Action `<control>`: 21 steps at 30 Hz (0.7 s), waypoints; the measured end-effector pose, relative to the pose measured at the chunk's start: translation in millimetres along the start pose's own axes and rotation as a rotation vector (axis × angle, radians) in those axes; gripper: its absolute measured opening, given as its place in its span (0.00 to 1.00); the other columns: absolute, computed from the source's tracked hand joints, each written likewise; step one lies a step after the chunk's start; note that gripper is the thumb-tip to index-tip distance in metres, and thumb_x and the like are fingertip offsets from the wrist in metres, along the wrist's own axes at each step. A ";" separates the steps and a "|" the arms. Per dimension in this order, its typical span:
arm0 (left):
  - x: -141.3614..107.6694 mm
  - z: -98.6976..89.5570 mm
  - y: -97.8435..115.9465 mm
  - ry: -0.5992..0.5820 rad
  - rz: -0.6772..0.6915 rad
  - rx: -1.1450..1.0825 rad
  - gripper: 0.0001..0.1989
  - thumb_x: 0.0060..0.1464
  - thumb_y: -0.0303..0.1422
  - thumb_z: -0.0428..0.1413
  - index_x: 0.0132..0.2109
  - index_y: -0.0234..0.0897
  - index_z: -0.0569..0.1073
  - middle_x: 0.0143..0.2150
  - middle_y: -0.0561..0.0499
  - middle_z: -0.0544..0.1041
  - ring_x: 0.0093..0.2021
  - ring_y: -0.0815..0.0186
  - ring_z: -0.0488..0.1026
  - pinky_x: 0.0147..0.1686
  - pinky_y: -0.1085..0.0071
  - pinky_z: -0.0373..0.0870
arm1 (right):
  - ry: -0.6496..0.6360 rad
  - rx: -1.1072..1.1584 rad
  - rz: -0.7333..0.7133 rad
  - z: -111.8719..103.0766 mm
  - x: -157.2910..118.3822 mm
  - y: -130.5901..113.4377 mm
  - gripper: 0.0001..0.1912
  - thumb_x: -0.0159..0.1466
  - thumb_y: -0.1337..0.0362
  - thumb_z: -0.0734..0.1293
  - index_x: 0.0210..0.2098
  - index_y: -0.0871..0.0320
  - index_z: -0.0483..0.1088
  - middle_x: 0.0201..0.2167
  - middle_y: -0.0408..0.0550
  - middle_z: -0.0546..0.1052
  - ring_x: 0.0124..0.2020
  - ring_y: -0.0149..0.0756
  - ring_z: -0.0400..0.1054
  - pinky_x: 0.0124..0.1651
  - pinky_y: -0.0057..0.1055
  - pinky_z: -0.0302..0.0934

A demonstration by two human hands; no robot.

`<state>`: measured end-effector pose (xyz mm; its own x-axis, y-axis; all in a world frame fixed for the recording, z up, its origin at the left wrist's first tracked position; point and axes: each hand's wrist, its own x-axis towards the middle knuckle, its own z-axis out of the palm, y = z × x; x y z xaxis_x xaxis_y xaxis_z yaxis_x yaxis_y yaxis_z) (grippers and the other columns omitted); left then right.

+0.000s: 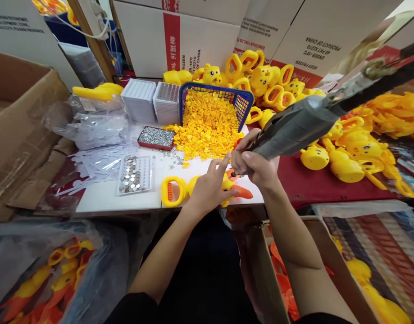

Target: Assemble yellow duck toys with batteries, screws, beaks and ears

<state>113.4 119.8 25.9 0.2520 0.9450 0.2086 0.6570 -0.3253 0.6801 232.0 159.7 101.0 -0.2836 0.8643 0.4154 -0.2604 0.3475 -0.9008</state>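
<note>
A yellow duck toy point(173, 191) with an orange beak point(243, 191) lies on the white board at the table's front edge, its ring handle to the left. My left hand point(211, 185) rests over the toy's body, pressing it, with the fingers partly spread. My right hand point(257, 165) is wrapped round the lower end of a grey power screwdriver point(294, 128), which slants up to the right. The driver's tip meets the toy near the base of the beak. My left hand hides the toy's middle.
Behind are a blue basket point(242, 107) spilling small yellow parts, a red tray of screws point(156, 137) and a tray of button cells point(135, 175). Yellow toys point(348, 166) are heaped right. Open boxes point(313, 234) and a lined bin point(102, 252) flank my lap.
</note>
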 end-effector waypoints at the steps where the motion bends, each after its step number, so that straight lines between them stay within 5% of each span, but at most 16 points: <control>1: -0.7 0.9 0.3 -0.005 0.015 0.021 0.42 0.53 0.47 0.66 0.67 0.44 0.56 0.60 0.42 0.70 0.52 0.52 0.77 0.41 0.62 0.76 | 0.027 0.010 -0.009 -0.4 1.1 -1.3 0.09 0.53 0.61 0.72 0.30 0.55 0.68 0.11 0.33 0.63 0.11 0.27 0.53 0.16 0.26 0.53; 6: -12.3 -7.7 1.2 -0.118 0.106 0.275 0.39 0.56 0.52 0.62 0.66 0.36 0.63 0.61 0.35 0.71 0.60 0.44 0.72 0.56 0.52 0.70 | 0.348 0.047 -0.127 -12.7 0.2 -17.8 0.08 0.50 0.61 0.70 0.26 0.53 0.67 0.08 0.32 0.59 0.08 0.27 0.48 0.12 0.25 0.48; 9: -19.3 -24.6 -1.8 -0.253 0.026 0.427 0.45 0.53 0.50 0.65 0.71 0.43 0.58 0.54 0.37 0.76 0.51 0.43 0.77 0.49 0.51 0.73 | 0.580 0.032 -0.137 -28.7 -7.0 -31.8 0.05 0.46 0.63 0.69 0.22 0.54 0.68 0.08 0.34 0.59 0.09 0.26 0.49 0.12 0.24 0.46; 12: -17.3 -37.9 -6.0 -0.327 0.065 0.536 0.44 0.55 0.37 0.65 0.73 0.42 0.54 0.50 0.39 0.77 0.44 0.48 0.79 0.45 0.55 0.74 | 0.734 0.004 -0.137 -44.6 -14.4 -43.6 0.04 0.43 0.63 0.68 0.18 0.54 0.68 0.07 0.35 0.57 0.08 0.26 0.48 0.11 0.25 0.43; 16: -10.8 -30.6 -9.1 -0.084 0.156 0.783 0.36 0.59 0.22 0.54 0.72 0.39 0.58 0.57 0.33 0.75 0.50 0.46 0.76 0.48 0.50 0.72 | 0.810 -0.039 -0.141 -56.5 -21.0 -52.6 0.03 0.40 0.62 0.65 0.16 0.53 0.68 0.06 0.36 0.54 0.07 0.27 0.45 0.09 0.27 0.39; 21: -38.8 4.8 -6.3 0.224 0.260 0.848 0.33 0.63 0.22 0.51 0.70 0.52 0.62 0.63 0.39 0.75 0.57 0.47 0.74 0.49 0.50 0.71 | 0.813 -0.069 -0.121 -58.2 -26.6 -55.0 0.03 0.38 0.62 0.65 0.15 0.53 0.69 0.05 0.37 0.54 0.06 0.28 0.44 0.08 0.28 0.38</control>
<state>102.8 85.1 10.2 0.3791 0.7944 0.4746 0.9230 -0.3610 -0.1331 307.5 138.8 132.1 0.5061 0.8039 0.3125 -0.1816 0.4535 -0.8725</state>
